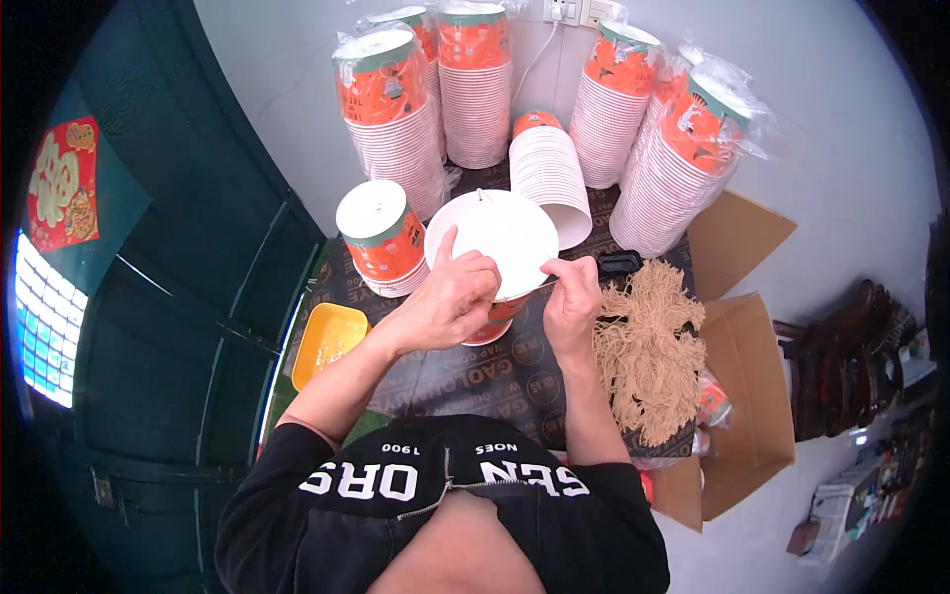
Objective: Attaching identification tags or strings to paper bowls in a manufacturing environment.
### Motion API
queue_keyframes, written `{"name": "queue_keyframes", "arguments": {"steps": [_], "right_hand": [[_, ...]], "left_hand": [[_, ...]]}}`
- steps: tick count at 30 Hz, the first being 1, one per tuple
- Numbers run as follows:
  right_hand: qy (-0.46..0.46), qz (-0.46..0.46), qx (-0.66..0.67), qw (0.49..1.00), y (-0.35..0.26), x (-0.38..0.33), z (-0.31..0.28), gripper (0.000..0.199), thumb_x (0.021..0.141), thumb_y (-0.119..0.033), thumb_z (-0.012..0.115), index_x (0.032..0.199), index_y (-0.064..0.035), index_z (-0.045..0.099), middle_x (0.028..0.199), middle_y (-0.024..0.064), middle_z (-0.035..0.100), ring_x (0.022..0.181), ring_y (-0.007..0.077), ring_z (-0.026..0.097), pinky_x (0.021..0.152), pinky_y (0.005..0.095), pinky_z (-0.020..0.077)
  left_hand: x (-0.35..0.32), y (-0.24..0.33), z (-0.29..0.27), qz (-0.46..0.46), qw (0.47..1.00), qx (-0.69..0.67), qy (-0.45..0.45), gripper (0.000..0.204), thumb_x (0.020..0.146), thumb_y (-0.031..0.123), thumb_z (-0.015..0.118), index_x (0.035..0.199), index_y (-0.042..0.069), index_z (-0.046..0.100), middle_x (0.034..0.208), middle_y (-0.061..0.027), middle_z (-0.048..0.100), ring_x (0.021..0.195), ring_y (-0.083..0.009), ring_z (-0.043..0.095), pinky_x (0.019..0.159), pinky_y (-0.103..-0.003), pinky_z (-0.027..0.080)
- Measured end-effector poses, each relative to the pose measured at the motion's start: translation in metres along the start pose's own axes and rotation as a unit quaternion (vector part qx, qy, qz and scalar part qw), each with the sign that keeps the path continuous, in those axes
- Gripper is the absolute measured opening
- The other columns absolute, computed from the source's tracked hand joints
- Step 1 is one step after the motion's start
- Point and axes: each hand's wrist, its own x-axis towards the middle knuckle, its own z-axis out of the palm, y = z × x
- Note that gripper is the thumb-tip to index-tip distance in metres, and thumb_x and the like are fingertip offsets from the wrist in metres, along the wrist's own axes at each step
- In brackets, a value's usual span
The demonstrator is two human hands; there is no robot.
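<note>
A paper bucket [505,233], white inside with an orange printed outer wall, stands tilted toward me at the middle of the table, its mouth facing up. My left hand [450,302] is closed on the bucket's near left rim, with the index finger stretched over the opening. At the near right rim, my right hand [572,312] pinches a thin cord that runs along the edge of the bucket. A short bit of cord also shows at the far rim. Just right of my right hand lies a heap of tan cords [648,346].
Tall stacks of plastic-wrapped buckets [391,124] line the wall. An unwrapped stack [549,178] leans among them; a short stack [381,233] stands left. There is a yellow tray [332,342] at the left edge, a black object [620,262] by the cords, and an open carton [752,396] at right.
</note>
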Motion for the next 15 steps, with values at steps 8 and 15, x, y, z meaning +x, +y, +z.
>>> {"name": "queue_keyframes", "arguments": {"steps": [8, 15], "right_hand": [[-0.078, 0.001, 0.017, 0.997, 0.003, -0.003, -0.008, 0.017, 0.081, 0.011, 0.056, 0.087, -0.0009, 0.066, 0.077, 0.0126, 0.052, 0.068, 0.0269, 0.056, 0.06, 0.0362, 0.0461], [-0.024, 0.031, 0.036, 0.999, -0.008, -0.004, 0.004, 0.019, 0.077, 0.014, 0.053, 0.084, -0.0006, 0.063, 0.077, 0.0122, 0.052, 0.067, 0.0257, 0.055, 0.06, 0.0352, 0.0455]], "left_hand": [[-0.01, -0.006, -0.007, 0.002, 0.999, 0.029, 0.035, 0.008, 0.077, 0.002, 0.061, 0.079, 0.009, 0.056, 0.086, -0.0029, 0.054, 0.096, -0.0234, 0.057, 0.114, -0.065, 0.009], [-0.02, -0.016, -0.004, -0.011, 0.984, -0.029, 0.174, 0.011, 0.08, 0.005, 0.065, 0.089, 0.01, 0.061, 0.095, -0.0033, 0.059, 0.104, -0.0227, 0.057, 0.116, -0.063, 0.012]]}}
